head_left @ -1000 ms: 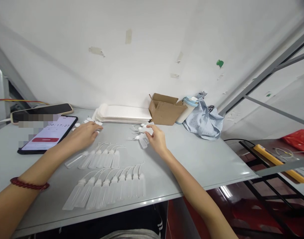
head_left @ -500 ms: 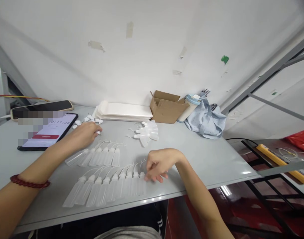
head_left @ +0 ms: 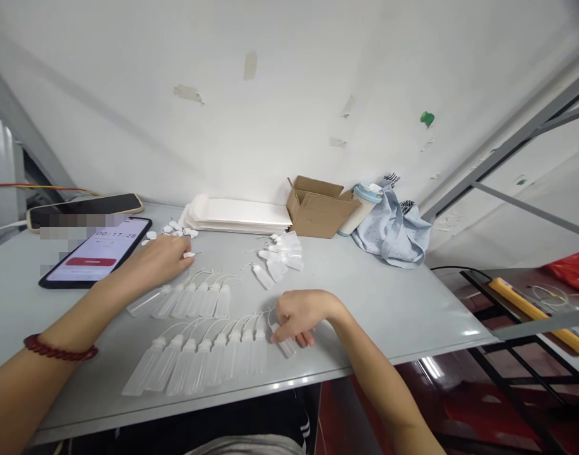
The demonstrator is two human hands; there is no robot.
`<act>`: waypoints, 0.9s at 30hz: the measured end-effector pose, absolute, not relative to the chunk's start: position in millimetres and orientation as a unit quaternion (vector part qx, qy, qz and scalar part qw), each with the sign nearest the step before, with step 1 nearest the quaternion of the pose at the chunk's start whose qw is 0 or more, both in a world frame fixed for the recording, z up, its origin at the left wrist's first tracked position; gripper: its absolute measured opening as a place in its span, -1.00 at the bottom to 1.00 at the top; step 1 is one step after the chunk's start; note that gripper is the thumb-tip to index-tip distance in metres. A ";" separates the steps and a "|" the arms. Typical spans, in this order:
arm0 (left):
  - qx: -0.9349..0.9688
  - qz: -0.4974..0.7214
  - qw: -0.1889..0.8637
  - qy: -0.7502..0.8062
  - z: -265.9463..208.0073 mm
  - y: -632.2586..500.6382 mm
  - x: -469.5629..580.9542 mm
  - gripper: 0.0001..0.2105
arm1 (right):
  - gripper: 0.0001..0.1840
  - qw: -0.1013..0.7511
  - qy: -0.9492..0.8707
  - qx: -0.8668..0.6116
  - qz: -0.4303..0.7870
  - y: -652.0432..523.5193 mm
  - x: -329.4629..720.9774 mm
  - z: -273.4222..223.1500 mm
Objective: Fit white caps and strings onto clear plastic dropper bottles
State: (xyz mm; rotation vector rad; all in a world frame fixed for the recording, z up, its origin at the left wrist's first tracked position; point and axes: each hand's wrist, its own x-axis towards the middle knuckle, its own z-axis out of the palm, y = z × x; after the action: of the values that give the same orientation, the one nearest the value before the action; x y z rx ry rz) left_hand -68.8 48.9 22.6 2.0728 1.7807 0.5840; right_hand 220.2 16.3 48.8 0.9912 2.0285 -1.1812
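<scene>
My left hand (head_left: 163, 258) is closed in a pinch on a small white cap (head_left: 189, 254) with a thin dark tip. It rests by a small heap of similar white caps (head_left: 178, 229). Two rows of clear plastic bottles with thin white tubes at their tops lie on the table: a back row (head_left: 197, 300) and a front row (head_left: 204, 363). At the front row's right end, my right hand (head_left: 298, 314) has its fingers closed around a tilted bottle (head_left: 286, 346), partly hidden by them. Beyond that hand lies a loose group of bottles (head_left: 282, 256).
Two phones lie at the left, one with a lit timer screen (head_left: 97, 249), the other dark (head_left: 88, 205). Along the wall stand a stack of white trays (head_left: 242, 215), a cardboard box (head_left: 320, 212), a lidded cup (head_left: 360, 208) and a blue cloth (head_left: 393, 234). The table's front edge is near.
The front row's end bottle has tilted, its base swinging right, under my right hand. A bottle in the loose group now lies apart, nearer me. My left hand keeps its cap, almost unmoved.
</scene>
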 end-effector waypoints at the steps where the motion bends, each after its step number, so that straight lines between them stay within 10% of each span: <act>1: 0.730 0.203 0.170 0.629 25.0 48.0 -66.1 -0.89 | -0.57 0.282 0.763 0.378 -0.442 17.4 221.3 49.4; 14: 0.661 0.304 0.459 0.510 44.5 20.4 -27.1 -0.73 | -0.64 -0.218 0.726 0.355 -0.547 16.8 222.3 48.3; 27: 0.689 0.248 0.558 0.390 40.7 6.9 -5.4 -0.79 | -0.62 -0.164 0.709 0.296 -0.618 14.1 211.4 38.5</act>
State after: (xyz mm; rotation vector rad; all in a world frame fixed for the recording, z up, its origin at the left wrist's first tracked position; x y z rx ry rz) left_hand -5.4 6.9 40.7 1.6251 0.9197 0.5846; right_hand 211.4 14.1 38.5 1.0425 2.4949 -2.1760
